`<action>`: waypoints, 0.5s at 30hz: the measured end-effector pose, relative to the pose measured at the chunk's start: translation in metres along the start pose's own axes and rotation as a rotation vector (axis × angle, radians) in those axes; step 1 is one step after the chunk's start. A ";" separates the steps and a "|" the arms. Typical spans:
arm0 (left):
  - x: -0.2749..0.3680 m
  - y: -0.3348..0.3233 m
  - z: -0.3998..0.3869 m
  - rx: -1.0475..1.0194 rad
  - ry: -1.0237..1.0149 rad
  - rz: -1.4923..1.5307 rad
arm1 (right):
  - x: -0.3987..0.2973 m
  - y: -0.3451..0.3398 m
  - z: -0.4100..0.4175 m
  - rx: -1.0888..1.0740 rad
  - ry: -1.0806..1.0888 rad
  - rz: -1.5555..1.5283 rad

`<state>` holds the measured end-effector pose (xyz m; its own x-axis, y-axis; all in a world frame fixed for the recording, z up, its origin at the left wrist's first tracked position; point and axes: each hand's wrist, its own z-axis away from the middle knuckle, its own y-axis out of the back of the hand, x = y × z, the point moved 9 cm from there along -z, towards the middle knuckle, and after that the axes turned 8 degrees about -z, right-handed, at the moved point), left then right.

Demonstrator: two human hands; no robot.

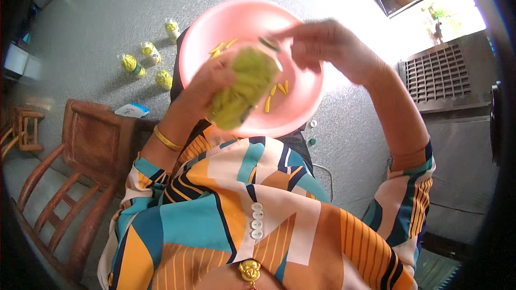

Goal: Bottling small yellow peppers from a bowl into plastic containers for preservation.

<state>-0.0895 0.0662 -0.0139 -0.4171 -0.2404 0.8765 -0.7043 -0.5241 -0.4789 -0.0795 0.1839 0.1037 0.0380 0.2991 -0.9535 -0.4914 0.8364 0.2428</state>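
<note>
My left hand [211, 82] grips a clear plastic bottle [246, 82] packed with yellow-green peppers or similar pods, tilted above a pink plastic basin [298, 114]. Close to the bottle's upper right end is my right hand [318, 46], blurred, fingers bent. A small dark strip or ring [269, 43] shows between its fingertips and the bottle; whether the hand holds it I cannot tell. Several yellow pods [268, 104] lie in the basin, some at the lower right and others [217, 48] at the upper left.
Several filled bottles [132, 65] stand on the grey floor left of the basin. A wooden chair [94, 137] is at the left, with a blue and white packet [132, 110] beside it. A green cap [312, 141] and a white ring [313, 123] lie right of the basin.
</note>
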 end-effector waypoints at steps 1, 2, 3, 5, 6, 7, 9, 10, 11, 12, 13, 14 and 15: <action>0.006 0.002 0.002 -0.002 0.010 -0.008 | -0.013 0.007 -0.006 0.026 0.094 -0.012; 0.016 0.006 0.005 0.010 -0.046 0.114 | -0.015 0.018 -0.008 0.134 0.155 -0.015; 0.025 0.014 0.008 0.028 -0.108 0.237 | -0.016 0.028 -0.012 0.237 0.198 -0.015; 0.025 0.024 0.011 0.050 -0.141 0.227 | 0.022 0.046 -0.017 0.307 0.080 0.131; 0.028 0.025 0.015 0.052 -0.205 0.223 | 0.054 0.047 -0.020 0.300 0.027 0.307; 0.032 0.029 0.019 0.060 -0.272 0.218 | 0.091 0.046 -0.023 0.285 -0.023 0.481; 0.024 0.037 0.022 -0.029 -0.250 0.194 | 0.151 0.019 -0.025 0.132 -0.090 0.856; 0.020 0.040 0.024 0.005 -0.216 0.198 | 0.173 0.005 -0.025 0.096 -0.050 0.951; 0.017 0.042 0.027 0.041 -0.184 0.204 | 0.184 -0.009 -0.025 0.056 -0.010 1.046; 0.016 0.043 0.028 0.105 -0.179 0.210 | 0.181 -0.018 -0.027 0.052 -0.003 1.044; 0.015 0.043 0.030 0.116 -0.182 0.206 | 0.182 -0.037 -0.032 -0.090 -0.036 1.144; 0.016 0.040 0.032 0.100 -0.190 0.205 | 0.188 -0.052 -0.033 -0.232 -0.067 1.243; 0.018 0.038 0.031 0.077 -0.201 0.201 | 0.186 -0.054 -0.035 -0.229 -0.057 1.247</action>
<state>-0.1065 0.0167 -0.0147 -0.4163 -0.4985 0.7604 -0.5703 -0.5082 -0.6454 -0.0763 0.1788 -0.0931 -0.5225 0.8478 -0.0905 -0.3590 -0.1225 0.9253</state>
